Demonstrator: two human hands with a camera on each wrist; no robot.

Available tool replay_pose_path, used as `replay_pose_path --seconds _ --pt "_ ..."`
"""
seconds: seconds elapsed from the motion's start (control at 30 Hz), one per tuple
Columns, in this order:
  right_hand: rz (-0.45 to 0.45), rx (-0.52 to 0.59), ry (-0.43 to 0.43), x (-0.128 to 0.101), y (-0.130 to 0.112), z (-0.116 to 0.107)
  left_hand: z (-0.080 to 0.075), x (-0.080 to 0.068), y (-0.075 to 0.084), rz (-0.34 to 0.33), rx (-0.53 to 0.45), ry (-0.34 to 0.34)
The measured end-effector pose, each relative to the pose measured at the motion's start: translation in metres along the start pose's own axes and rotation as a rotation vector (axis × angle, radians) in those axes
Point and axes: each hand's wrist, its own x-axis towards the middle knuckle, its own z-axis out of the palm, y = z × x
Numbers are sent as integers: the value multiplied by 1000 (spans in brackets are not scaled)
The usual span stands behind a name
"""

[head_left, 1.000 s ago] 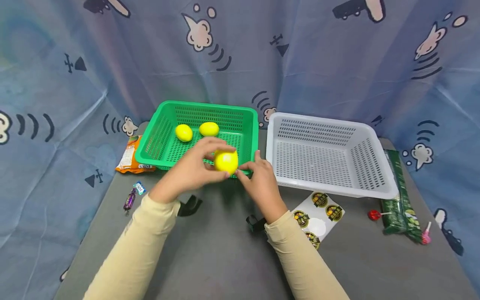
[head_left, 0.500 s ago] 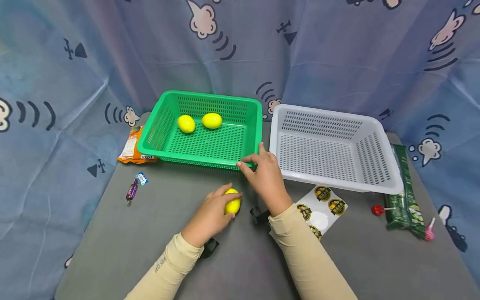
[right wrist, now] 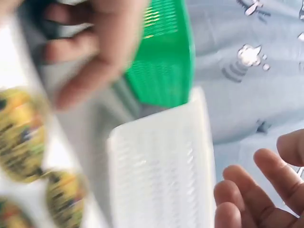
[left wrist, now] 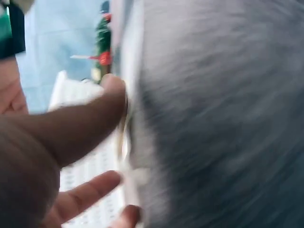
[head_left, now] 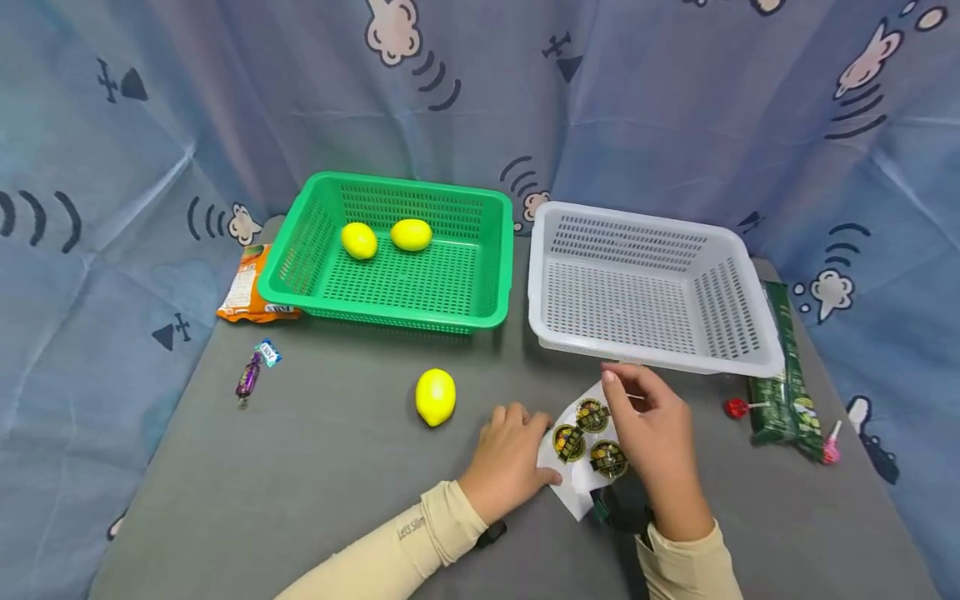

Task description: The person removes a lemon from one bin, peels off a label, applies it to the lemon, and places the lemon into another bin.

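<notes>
A sheet of round black-and-gold stickers [head_left: 568, 443] stands between my hands in the head view. My right hand [head_left: 663, 442] pinches its upper corner with thumb and index finger, covering part of it. My left hand [head_left: 506, 458] is at the opposite edge, its thumb [left wrist: 111, 90] overlapping that edge and its fingers loosely spread. In the right wrist view the stickers [right wrist: 21, 135] are close and blurred on the left. A yellow lemon [head_left: 435, 397] lies on the table left of my hands, touched by neither.
Two lemons [head_left: 412, 235] lie in the green basket [head_left: 390, 316] at the back left. Beside it is a white basket [head_left: 652, 358]. An orange snack bag [head_left: 251, 287] and a purple-wrapped candy [head_left: 248, 379] lie left; a green bag [head_left: 780, 408] and red lollipop [head_left: 736, 407] lie right.
My left hand has set the lemon on the table, released it and moved right to the sticker sheet. My right hand has left the green basket's rim for the sheet, which has shifted left and turned.
</notes>
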Motion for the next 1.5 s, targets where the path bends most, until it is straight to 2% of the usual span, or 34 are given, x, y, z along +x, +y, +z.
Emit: replay_pose_path --seconds 0.13,0.27,0.4,0.47,0.53,0.63,0.7,0.8,0.9,1.03,1.13,1.27,1.5 --pt "49 -28 -18 -14 24 0 7 3 -4 -5 -67 -6" --pt "64 -63 -74 -22 41 4 3 8 -9 -7 -223 -46" --pt "56 -63 -109 -28 47 7 -6 12 -14 -19 -382 -111" --pt "33 -54 -110 -30 46 9 -8 14 -17 -55 -510 -124" --pt "-1 -47 -111 -30 42 12 -11 15 -18 -116 -685 -111" --pt "-62 -47 -111 -28 35 16 -13 16 -19 -191 -955 -46" --pt "-83 -55 -113 -28 31 20 -14 16 -18 -218 -1060 2" --pt "-88 -77 -104 -27 28 25 -14 16 -17 -238 -1125 50" --pt "-82 -101 -98 -27 27 30 -13 15 -16 -260 -1199 72" --pt "-87 -130 -117 -28 28 37 -9 14 -15 -244 -1289 91" --pt "-84 -148 -126 -28 28 40 -6 12 -15 -211 -1252 121" --pt "-73 -145 -120 -27 29 42 -3 12 -14 -213 -1180 173" --pt "-70 -111 -125 -26 29 41 -4 14 -16 -236 -1215 180"
